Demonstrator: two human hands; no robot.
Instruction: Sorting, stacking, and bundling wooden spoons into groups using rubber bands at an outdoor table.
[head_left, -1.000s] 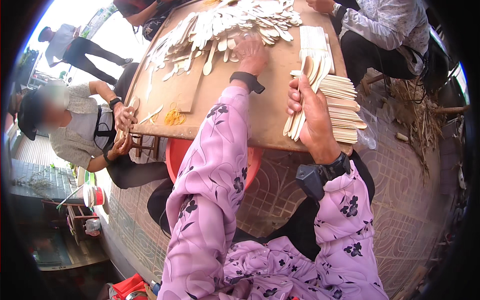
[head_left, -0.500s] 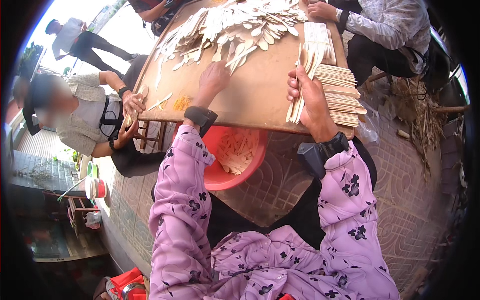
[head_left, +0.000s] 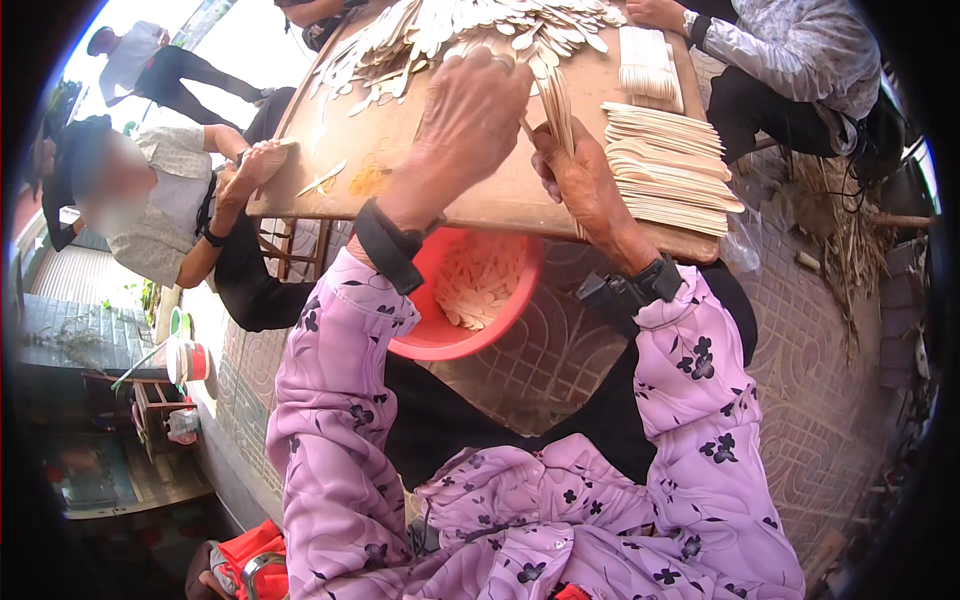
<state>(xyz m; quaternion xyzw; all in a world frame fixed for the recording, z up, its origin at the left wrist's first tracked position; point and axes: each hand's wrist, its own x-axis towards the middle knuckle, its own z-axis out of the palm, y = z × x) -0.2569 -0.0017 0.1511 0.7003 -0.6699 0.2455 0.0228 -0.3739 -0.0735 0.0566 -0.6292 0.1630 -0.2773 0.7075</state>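
Note:
My right hand (head_left: pixel 588 185) is closed round a small bundle of flat wooden spoons (head_left: pixel 553 88), bowls up, at the table's near right. Up against that bundle is my left hand (head_left: pixel 470 125), its back toward me. Its fingers are bent away and blurred, so what they hold is hidden. Just beyond it spreads a loose heap of wooden spoons (head_left: pixel 400 45). To the right of my right hand lie neat stacks of wooden spoons (head_left: pixel 665 165), with a paler stack (head_left: pixel 648 62) behind them.
The brown table (head_left: pixel 330 203) carries orange rubber bands (head_left: pixel 370 181) and a few stray spoons. Below its edge stands a red basin (head_left: pixel 520 318) holding more spoons. A co-worker (head_left: pixel 160 200) sits at left with spoons in hand; another (head_left: pixel 790 50) sits at far right.
My left hand has moved right and away from me, from the heap's near edge to the bundle. My right hand has drawn left, tilting the bundle's bowls outward.

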